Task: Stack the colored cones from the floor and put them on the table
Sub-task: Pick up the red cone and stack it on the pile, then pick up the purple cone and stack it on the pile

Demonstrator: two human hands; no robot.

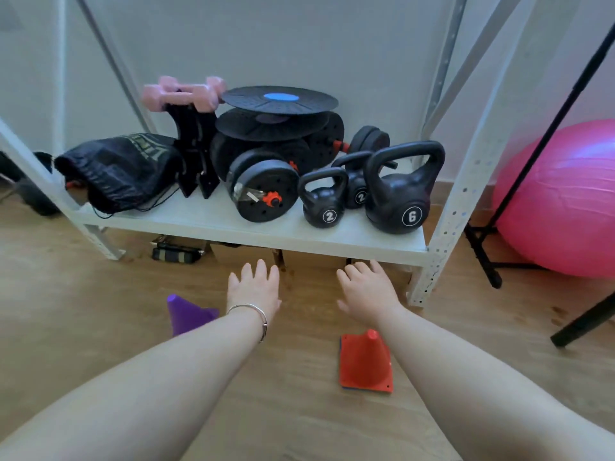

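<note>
Wood floor (pixel 100 344): purple cone (pixel 186 316), red cone (pixel 364 364), empty hands

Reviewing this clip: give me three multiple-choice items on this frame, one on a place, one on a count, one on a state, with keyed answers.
1. Where is the purple cone?
A. On the shelf
B. On the floor, left of the left hand
C. In the right hand

2. How many kettlebells stand on the shelf?
A. One
B. Three
C. Five

3. What state are the hands in?
A. Both open, empty
B. Both gripping cones
C. One holding a kettlebell

Answers: 1 B, it sits on wood floor beside the left forearm. 2 B, two marked 2, one marked 6. 3 A, fingers are spread, nothing held.
</note>
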